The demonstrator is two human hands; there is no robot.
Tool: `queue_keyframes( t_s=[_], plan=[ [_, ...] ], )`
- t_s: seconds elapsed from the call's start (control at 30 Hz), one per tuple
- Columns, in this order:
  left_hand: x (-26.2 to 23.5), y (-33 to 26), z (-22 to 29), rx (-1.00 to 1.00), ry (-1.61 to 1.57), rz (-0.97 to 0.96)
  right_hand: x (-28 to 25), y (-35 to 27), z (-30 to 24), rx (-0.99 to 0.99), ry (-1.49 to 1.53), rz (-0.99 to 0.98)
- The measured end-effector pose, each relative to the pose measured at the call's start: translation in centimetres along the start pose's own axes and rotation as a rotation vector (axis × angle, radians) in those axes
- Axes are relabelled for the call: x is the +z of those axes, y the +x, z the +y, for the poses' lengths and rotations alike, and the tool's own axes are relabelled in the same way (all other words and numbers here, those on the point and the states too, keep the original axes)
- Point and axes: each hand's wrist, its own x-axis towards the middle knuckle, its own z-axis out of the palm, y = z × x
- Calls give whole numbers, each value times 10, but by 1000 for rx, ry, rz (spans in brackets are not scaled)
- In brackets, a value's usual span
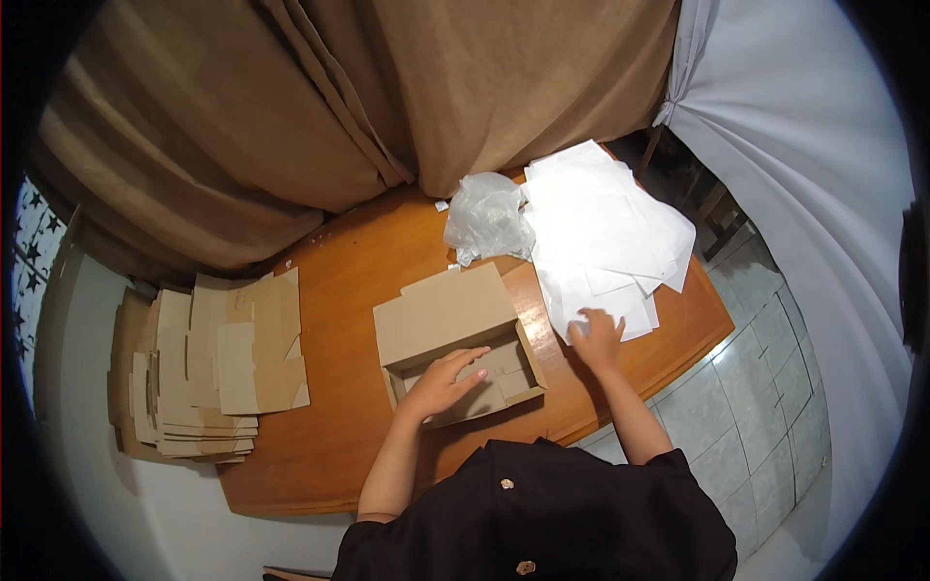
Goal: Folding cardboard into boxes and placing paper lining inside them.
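An assembled brown cardboard box [441,315] sits in front of me with its lid flap raised toward the back. Its inside looks bare. My left hand [444,381] is over the near left part of the box, fingers stretched and thumb apart, with nothing in it. Whether it touches the cardboard I cannot tell. To the right, my right hand [599,339] is at the near edge of a spread pile of white paper sheets [605,218]. Its fingers are apart and slightly bent, and no sheet is gripped in them.
Behind the box lies a crumpled translucent plastic bag [487,218], against the papers. Flattened cardboard boxes [208,358] are stacked at the wooden table's [339,290] left end. A brown curtain [387,97] hangs along the back, a white one [785,126] at right.
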Motion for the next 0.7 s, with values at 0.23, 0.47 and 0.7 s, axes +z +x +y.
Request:
queue_keyframes(
  t_s=[0.23,0.47,0.7],
  plan=[
    [19,21,14,133,9,-19,-5,79,52,146,-138,94],
    [24,27,11,149,-14,-87,-17,96,61,118,-483,-221],
    [32,34,-5,163,-29,-59,17,100,112,-108,-386,305]
  ],
)
